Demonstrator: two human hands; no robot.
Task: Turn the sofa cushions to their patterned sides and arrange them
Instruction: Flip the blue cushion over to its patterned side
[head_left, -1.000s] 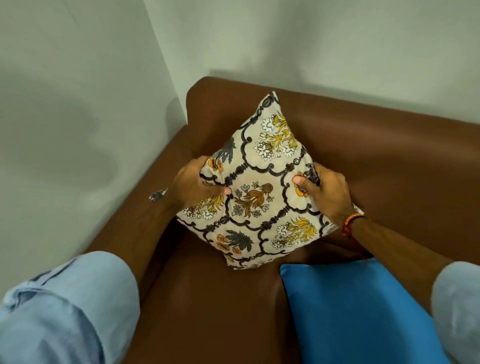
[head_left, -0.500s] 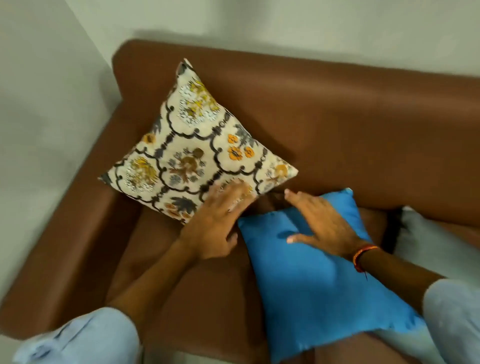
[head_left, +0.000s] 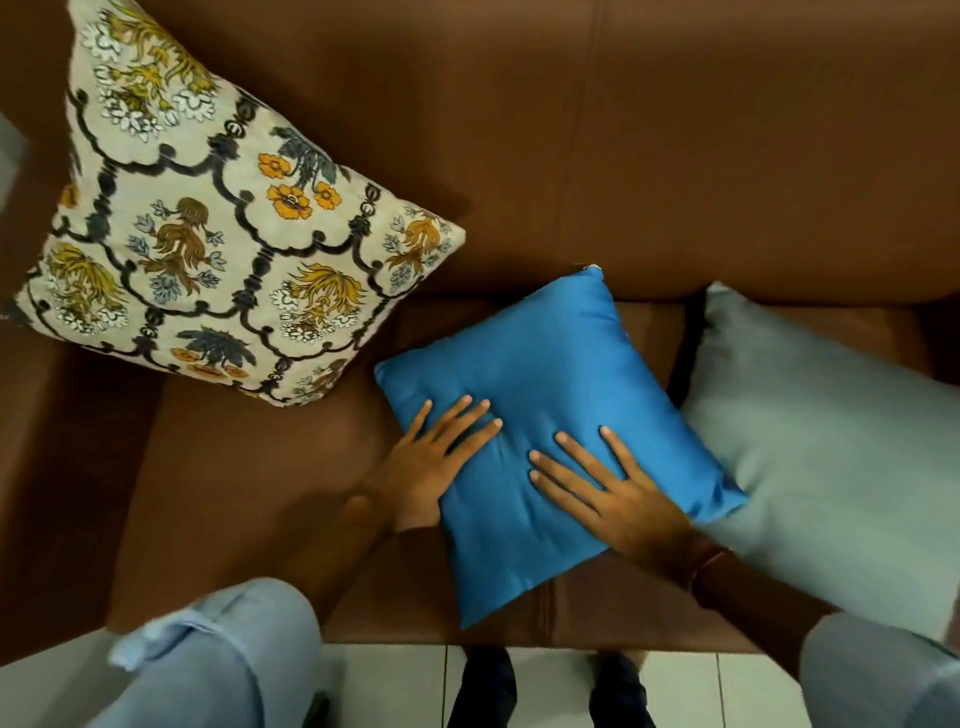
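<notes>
blue cushion (head_left: 550, 395) is pressed flat by left hand (head_left: 431, 457) and right hand (head_left: 618, 499), grips open, fingers spread; left thumb seemingly tucked under edge.

A second ago both hands gripped the patterned cushion (head_left: 208, 218) by its side corners, holding it up in the sofa's far left corner. Now it stands free there on one corner, leaning against the backrest (head_left: 623, 130), and nobody touches it. The left hand (head_left: 436, 457) and the right hand (head_left: 613, 493) have moved right onto the blue cushion (head_left: 550, 364), lying flat with fingers spread. A pale grey cushion (head_left: 831, 441) has come into view at the right.
</notes>
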